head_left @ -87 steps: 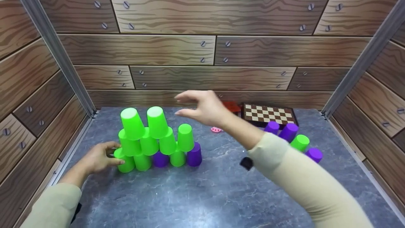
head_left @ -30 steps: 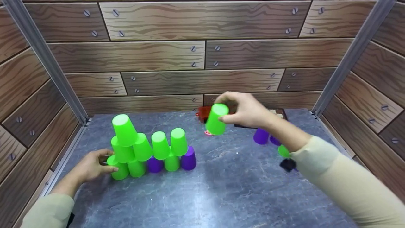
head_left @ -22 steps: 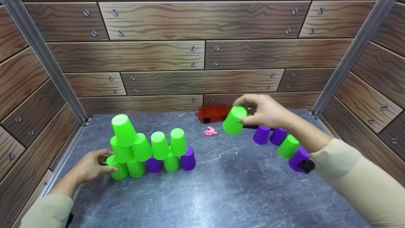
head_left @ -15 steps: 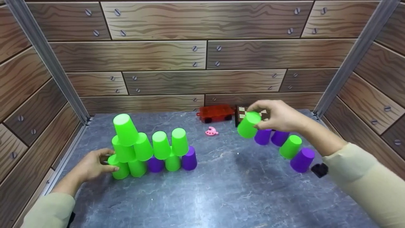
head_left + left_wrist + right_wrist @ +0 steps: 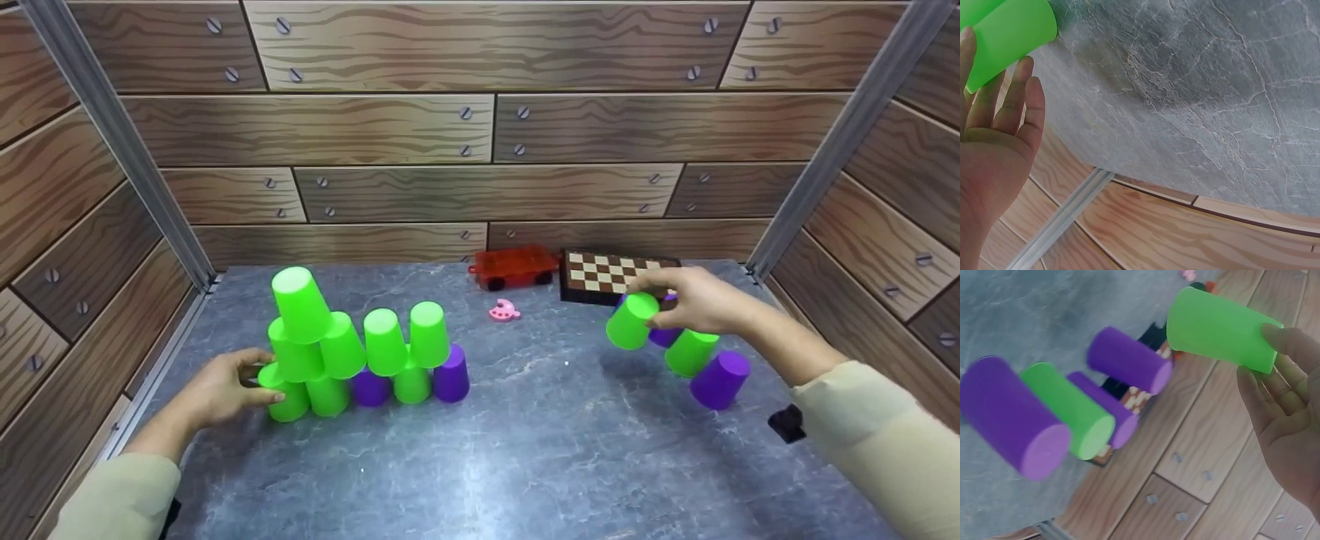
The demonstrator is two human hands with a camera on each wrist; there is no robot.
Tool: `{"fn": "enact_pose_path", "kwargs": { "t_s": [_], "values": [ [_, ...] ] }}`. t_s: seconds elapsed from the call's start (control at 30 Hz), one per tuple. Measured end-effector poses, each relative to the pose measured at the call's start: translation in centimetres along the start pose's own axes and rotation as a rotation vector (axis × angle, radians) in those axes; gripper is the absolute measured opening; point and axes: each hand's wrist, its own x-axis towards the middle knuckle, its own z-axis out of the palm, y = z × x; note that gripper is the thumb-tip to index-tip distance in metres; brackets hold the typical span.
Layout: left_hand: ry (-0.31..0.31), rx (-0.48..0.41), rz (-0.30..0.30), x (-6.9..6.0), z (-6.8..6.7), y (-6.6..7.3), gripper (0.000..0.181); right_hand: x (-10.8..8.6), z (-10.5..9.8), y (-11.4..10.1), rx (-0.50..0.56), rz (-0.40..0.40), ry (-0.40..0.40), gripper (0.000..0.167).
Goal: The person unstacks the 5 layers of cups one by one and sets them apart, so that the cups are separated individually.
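Note:
My left hand (image 5: pixel 225 390) holds the lower left green cup (image 5: pixel 289 405) of a stack of upside-down cups, thumb in front and fingers behind. In this stack the bottom row mixes green cups with purple cups (image 5: pixel 451 376), the second row is green, and one green cup (image 5: pixel 301 306) tops the left end. At the right, my right hand (image 5: pixel 697 300) pinches a green cup (image 5: pixel 1221 329) near its closed end, mouth downward. It hangs slightly tilted beside a row of upside-down cups: a purple cup (image 5: pixel 720 381), a green cup (image 5: pixel 691 355) and two partly hidden purple ones.
At the back lie a checkered game board (image 5: pixel 600 274) and a red translucent toy wagon (image 5: pixel 516 268). A small pink toy piece (image 5: pixel 504 310) is in front of the wagon. Wood-patterned walls enclose the grey marbled table (image 5: pixel 480 465) at the back and sides.
My right hand, earlier bare beside the stack's top, has taken the right-hand upper green cup and carried it rightward and lower to the other cups. My left hand keeps its place.

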Motion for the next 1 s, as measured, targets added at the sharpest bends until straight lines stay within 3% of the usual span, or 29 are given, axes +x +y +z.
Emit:
{"fn": "enact_pose_path", "kwargs": {
  "t_s": [0.6,1.0],
  "values": [
    [0.009,-0.016,0.011,0.0,0.3,-0.2,0.060,-0.5,2.8,4.6,-0.053,0.043,-0.064,0.051],
    [0.002,-0.009,0.004,0.0,0.2,-0.1,0.059,-0.5,3.6,5.7,-0.045,0.093,-0.094,0.050]
  ]
}}
